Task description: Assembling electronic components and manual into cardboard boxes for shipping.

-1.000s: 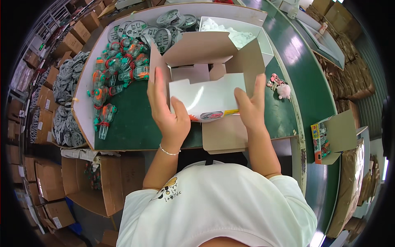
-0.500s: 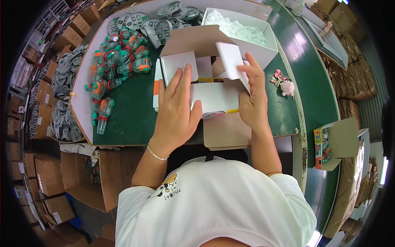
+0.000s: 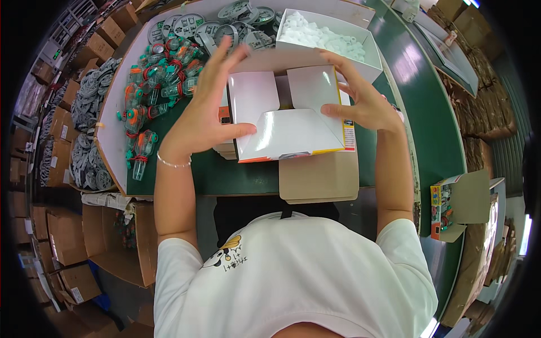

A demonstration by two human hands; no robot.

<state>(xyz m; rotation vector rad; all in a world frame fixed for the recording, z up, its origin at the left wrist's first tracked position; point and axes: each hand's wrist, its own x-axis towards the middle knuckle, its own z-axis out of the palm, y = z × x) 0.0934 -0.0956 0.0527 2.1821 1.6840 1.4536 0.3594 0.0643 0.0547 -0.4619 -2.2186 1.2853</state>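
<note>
The green tabletop (image 3: pixel 217 177) bears a heap of clear, green and orange bottles (image 3: pixel 171 89) at left, gray discs (image 3: pixel 187 26) behind, and right of those a white box (image 3: pixel 363 69).

There are two hands (image 3: pixel 204 116), one white-lined carton (image 3: pixel 293 132), one bracelet (image 3: pixel 173 164) and one white parts box (image 3: pixel 365 70).

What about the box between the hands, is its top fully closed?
No, the box has a visible gap between its left flap and right flap.

Left hand (image 3: pixel 207 111), right hand (image 3: pixel 369 104), thumbs (image 3: pixel 239 131) inward
</note>
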